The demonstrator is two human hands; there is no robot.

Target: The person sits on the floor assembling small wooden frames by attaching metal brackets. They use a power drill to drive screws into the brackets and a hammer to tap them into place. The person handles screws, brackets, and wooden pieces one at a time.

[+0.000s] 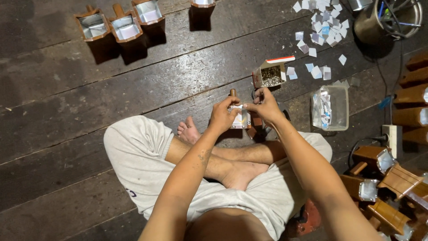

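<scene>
Now | both hands [244,110] gripping wooden scoop [240,118] | handle points away, long axis upright

Both hands together ahead — left hand [221,114], right hand [266,105] — fingers pinched.

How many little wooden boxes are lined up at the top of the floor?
4: three side by side at top left, one further right, cut off by the picture's edge. More may be hidden beyond.

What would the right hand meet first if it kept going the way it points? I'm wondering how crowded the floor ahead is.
The right hand points up the picture, away from the body. First in that line seems the small open box of tiny metal pieces, though depth is hard to judge.
</scene>
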